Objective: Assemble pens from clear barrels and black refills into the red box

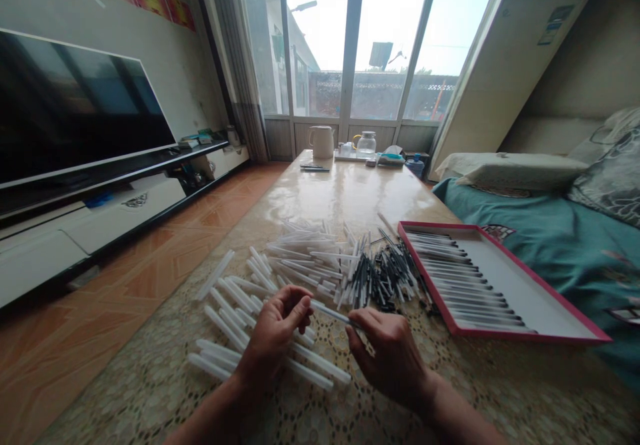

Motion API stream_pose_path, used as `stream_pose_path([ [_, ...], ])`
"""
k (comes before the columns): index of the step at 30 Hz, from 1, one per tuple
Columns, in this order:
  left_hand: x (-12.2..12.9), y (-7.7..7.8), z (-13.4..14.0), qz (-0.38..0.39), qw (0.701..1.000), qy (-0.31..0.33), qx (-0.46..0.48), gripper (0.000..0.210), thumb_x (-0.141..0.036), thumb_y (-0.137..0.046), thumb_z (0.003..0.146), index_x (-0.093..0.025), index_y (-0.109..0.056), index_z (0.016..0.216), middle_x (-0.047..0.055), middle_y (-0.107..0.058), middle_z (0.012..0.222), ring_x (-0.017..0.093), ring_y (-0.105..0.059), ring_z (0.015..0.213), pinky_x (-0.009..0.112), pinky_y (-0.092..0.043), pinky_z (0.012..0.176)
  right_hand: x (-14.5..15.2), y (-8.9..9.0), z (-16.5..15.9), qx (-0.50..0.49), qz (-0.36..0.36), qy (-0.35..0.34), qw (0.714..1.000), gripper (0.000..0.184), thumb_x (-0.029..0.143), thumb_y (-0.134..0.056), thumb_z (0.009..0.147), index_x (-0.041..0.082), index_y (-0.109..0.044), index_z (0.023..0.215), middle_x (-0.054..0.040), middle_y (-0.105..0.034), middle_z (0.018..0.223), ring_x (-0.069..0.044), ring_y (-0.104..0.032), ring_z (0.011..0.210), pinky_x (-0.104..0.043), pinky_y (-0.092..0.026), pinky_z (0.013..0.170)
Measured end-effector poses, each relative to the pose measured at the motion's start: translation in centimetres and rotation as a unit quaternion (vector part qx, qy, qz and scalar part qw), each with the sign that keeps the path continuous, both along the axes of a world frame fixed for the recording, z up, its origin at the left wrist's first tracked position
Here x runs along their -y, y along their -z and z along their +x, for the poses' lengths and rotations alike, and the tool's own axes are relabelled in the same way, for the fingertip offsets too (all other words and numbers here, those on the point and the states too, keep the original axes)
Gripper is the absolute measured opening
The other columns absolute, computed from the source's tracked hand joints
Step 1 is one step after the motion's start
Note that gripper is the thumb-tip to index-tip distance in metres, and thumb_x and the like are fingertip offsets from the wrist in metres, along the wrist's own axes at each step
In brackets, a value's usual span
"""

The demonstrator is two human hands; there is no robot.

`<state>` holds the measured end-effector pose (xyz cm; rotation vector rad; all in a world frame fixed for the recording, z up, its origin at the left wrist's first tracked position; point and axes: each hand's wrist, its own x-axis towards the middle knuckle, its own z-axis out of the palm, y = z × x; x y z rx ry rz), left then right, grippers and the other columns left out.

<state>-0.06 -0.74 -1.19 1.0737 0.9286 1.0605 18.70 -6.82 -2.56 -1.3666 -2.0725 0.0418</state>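
A slim pen (331,312) stretches between my two hands above the table. At its left end, the thumb and fingers of my left hand (274,331) are pinched together around the tip. Its other end is gripped by my right hand (393,355), whose fingers hide that part. Translucent white pen barrels (227,325) lie loose under and around my left hand. Beyond the hands is a heap of dark-ended pen parts (383,271), beside more white tubes (300,255). To the right, a pink-rimmed box tray (540,285) holds a row of pens (470,285) with dark ends.
A patterned cover lies on the long table (345,195). At its far end stand a beige jug (321,142), a glass pitcher (367,143) and a tissue pack (391,158). A green-covered seat (550,225) borders the right side; a television (75,111) stands left.
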Motion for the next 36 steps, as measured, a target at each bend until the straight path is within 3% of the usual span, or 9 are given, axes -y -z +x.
stream_pose_path([
  [4, 0.0, 0.1, -0.2, -0.03, 0.998, 0.051, 0.02, 0.026, -0.036, -0.069, 0.073, -0.017, -0.055, 0.082, -0.004, -0.056, 0.057, 0.006, -0.045, 0.046, 0.017, -0.034, 0.044, -0.4, -0.5, 0.3, 0.088, 0.048, 0.015, 0.995, 0.015, 0.023, -0.044, 0.092, 0.02, -0.055, 0.082, 0.0007, -0.054, 0.065, -0.012, -0.047, 0.057, -0.026, -0.026, 0.057],
  [9, 0.0, 0.5, -0.6, -0.085, 0.991, 0.076, 0.071, 0.023, -0.03, -0.07, 0.073, -0.014, -0.06, 0.087, -0.001, -0.061, 0.061, 0.005, -0.049, 0.049, 0.016, -0.035, 0.046, -0.8, -1.1, 0.4, 0.164, 0.117, 0.04, 0.979, 0.01, 0.022, -0.047, 0.093, 0.019, -0.057, 0.091, -0.0003, -0.055, 0.068, -0.015, -0.045, 0.062, -0.028, -0.025, 0.06],
  [15, 0.2, 0.4, -0.4, -0.161, 0.976, 0.046, 0.14, 0.026, -0.025, -0.078, 0.064, -0.011, -0.067, 0.082, 0.001, -0.062, 0.062, 0.005, -0.052, 0.051, 0.015, -0.038, 0.048, -0.6, -1.5, 0.5, 0.18, 0.139, 0.035, 0.973, 0.01, 0.022, -0.048, 0.092, 0.018, -0.057, 0.095, 0.0001, -0.055, 0.069, -0.016, -0.044, 0.063, -0.029, -0.025, 0.061],
  [21, 0.5, 0.7, -0.1, -0.141, 0.981, 0.035, 0.128, 0.029, -0.031, -0.079, 0.063, -0.01, -0.069, 0.081, 0.002, -0.062, 0.06, 0.005, -0.051, 0.049, 0.014, -0.036, 0.046, -0.7, -1.4, 0.3, 0.18, 0.135, 0.036, 0.974, 0.012, 0.022, -0.044, 0.094, 0.019, -0.056, 0.092, 0.0001, -0.054, 0.067, -0.016, -0.044, 0.062, -0.029, -0.023, 0.06],
  [26, 0.8, 1.2, 0.2, -0.086, 0.991, 0.02, 0.096, 0.028, -0.035, -0.076, 0.066, -0.012, -0.068, 0.081, 0.0, -0.061, 0.058, 0.005, -0.049, 0.048, 0.016, -0.036, 0.045, -0.4, -1.1, 0.0, 0.139, 0.068, 0.021, 0.988, 0.021, 0.022, -0.041, 0.094, 0.02, -0.051, 0.076, 0.0005, -0.054, 0.065, -0.014, -0.045, 0.058, -0.028, -0.022, 0.058],
  [31, 1.0, 1.0, 0.2, -0.041, 0.997, 0.018, 0.065, 0.028, -0.038, -0.072, 0.07, -0.013, -0.067, 0.082, 0.0, -0.06, 0.058, 0.007, -0.049, 0.049, 0.017, -0.036, 0.046, -0.1, -1.0, 0.0, 0.055, -0.074, 0.024, 0.995, 0.027, 0.027, -0.037, 0.094, 0.018, -0.05, 0.073, 0.0016, -0.054, 0.061, -0.011, -0.044, 0.051, -0.026, -0.02, 0.052],
  [36, 0.9, 0.9, 0.0, -0.012, 0.998, 0.034, 0.046, 0.025, -0.036, -0.07, 0.073, -0.013, -0.066, 0.083, 0.0, -0.06, 0.058, 0.007, -0.049, 0.049, 0.018, -0.037, 0.047, -0.3, -1.6, 0.2, -0.114, -0.231, -0.02, 0.966, 0.034, 0.037, -0.039, 0.093, 0.017, -0.056, 0.07, 0.0023, -0.05, 0.06, -0.01, -0.047, 0.057, -0.022, -0.029, 0.056],
])
